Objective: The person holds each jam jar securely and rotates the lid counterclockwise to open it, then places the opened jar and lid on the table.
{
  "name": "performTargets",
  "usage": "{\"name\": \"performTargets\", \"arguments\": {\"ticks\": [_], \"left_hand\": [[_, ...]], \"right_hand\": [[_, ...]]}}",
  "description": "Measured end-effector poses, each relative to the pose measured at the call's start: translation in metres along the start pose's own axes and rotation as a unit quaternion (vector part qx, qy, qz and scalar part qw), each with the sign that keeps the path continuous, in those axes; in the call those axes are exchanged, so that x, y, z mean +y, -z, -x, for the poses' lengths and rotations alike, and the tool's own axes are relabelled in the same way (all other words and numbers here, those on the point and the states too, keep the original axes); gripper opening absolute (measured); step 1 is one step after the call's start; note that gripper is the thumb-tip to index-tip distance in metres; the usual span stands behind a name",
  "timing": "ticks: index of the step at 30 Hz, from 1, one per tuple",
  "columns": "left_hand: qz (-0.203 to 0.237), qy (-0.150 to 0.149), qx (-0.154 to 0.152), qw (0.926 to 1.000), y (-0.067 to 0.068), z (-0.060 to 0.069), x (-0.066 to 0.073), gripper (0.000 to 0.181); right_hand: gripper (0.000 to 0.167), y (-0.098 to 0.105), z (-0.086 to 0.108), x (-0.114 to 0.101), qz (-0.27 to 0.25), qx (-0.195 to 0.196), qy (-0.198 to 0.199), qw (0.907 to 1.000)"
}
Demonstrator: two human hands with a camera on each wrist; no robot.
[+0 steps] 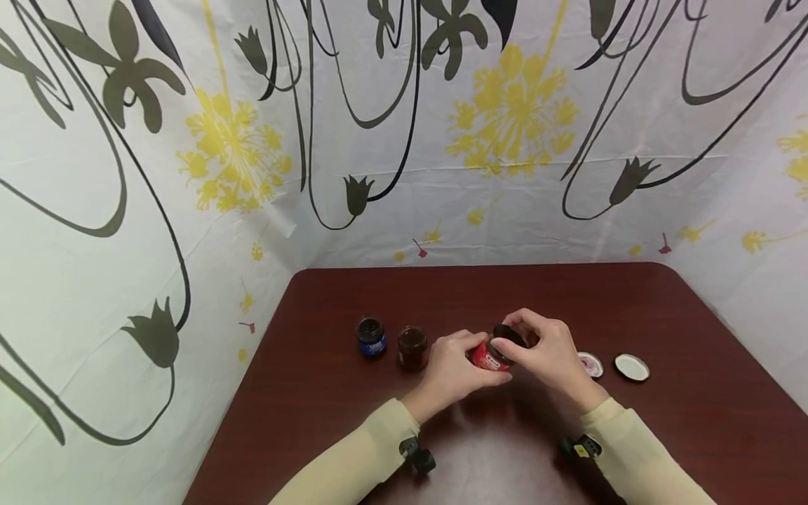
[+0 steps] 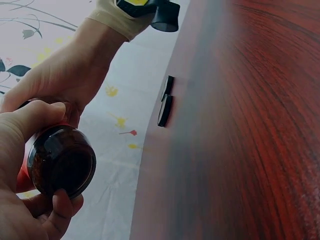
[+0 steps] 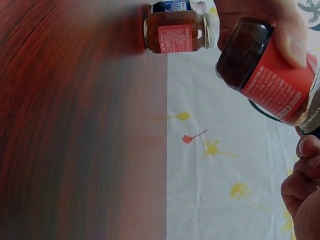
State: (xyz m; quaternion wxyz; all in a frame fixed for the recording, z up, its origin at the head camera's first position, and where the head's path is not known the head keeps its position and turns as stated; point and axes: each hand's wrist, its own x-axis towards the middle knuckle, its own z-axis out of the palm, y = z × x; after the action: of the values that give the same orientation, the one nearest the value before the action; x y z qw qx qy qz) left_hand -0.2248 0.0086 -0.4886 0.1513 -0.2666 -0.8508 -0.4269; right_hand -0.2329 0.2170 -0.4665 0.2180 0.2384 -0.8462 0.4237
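Observation:
Over the table, my left hand (image 1: 451,368) grips a glass jar with a red label (image 1: 487,358), fingers wrapped round its body. The jar is tilted, and its dark glass base (image 2: 62,160) faces the left wrist camera. At the jar's mouth my right hand (image 1: 552,358) pinches a black lid (image 1: 508,336) between thumb and fingers. In the right wrist view some bare glass neck (image 3: 313,107) shows beside the label. Whether the lid still touches the rim, I cannot tell.
Left of my hands stand a lidless jar with a blue label (image 1: 372,345) and a lidless brown jar (image 1: 413,349). Two lids, one with a pinkish inside (image 1: 590,365) and one white inside (image 1: 632,367), lie right on the dark red table (image 1: 480,294). Patterned cloth (image 1: 404,147) hangs behind.

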Motion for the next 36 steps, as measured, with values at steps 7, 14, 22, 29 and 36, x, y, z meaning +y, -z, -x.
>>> {"name": "performTargets", "arguments": {"ticks": [7, 14, 22, 29, 36], "left_hand": [[-0.002, -0.01, -0.001, 0.9999, 0.001, -0.001, 0.001, 0.061], [0.012, -0.003, -0.008, 0.9999, 0.006, -0.005, 0.005, 0.056], [-0.011, -0.001, 0.0, 0.9999, 0.004, 0.001, 0.002, 0.056], [-0.029, -0.004, 0.022, 0.9993, 0.001, 0.003, 0.002, 0.051], [-0.046, -0.008, 0.041, 0.9981, -0.001, 0.003, 0.003, 0.045]], "right_hand": [[0.03, 0.003, 0.0, 0.002, 0.001, -0.013, 0.025, 0.9996], [0.035, 0.004, -0.003, 0.003, -0.027, -0.025, 0.051, 0.998], [0.037, 0.006, -0.006, 0.002, -0.006, -0.061, 0.066, 0.9959], [0.045, 0.014, -0.007, -0.006, 0.152, -0.047, 0.072, 0.9847], [0.039, 0.015, -0.012, -0.032, 0.239, -0.045, -0.034, 0.9693]]}}
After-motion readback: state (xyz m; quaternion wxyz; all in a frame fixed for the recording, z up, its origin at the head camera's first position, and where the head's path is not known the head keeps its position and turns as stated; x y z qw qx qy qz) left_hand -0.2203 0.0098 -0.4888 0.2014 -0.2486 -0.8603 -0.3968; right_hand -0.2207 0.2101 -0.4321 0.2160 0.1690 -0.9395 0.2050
